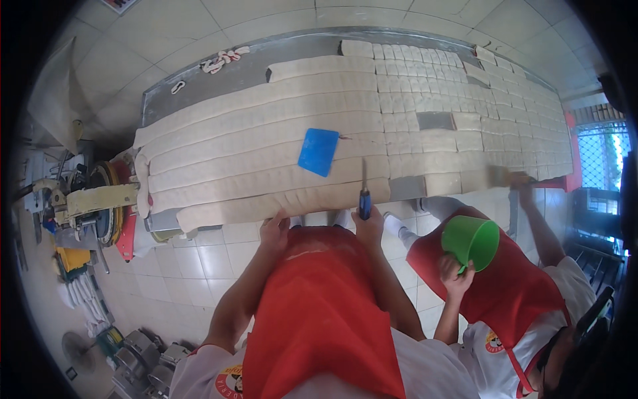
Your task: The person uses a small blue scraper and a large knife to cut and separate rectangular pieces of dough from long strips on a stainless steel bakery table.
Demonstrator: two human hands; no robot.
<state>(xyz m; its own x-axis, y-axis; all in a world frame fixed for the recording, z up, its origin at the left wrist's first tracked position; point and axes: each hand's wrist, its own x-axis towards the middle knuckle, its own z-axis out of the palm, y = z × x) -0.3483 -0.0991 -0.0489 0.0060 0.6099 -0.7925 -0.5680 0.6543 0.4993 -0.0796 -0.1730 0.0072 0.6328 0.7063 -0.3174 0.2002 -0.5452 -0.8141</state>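
Note:
My right hand (369, 225) grips the blue handle of a knife (365, 199), its narrow blade pointing away from me over the dough. My left hand (275, 231) is at the near edge of the front dough strip (236, 209), fingers loosely apart. Long pale dough strips (246, 126) lie side by side across the grey table (193, 90); at the right they are cut into rows of small pieces (525, 126), with a few bare gaps. A flat blue scraper (317, 151) rests on the strips, left of the blade.
A co-worker in a red apron (505, 286) stands at my right, holding a green pitcher (469, 241) and moving a blurred brush (498, 176) over the dough. Machinery (100, 199) stands at the left, metal equipment (139, 362) low behind. White scraps (219, 61) lie on the table's far left.

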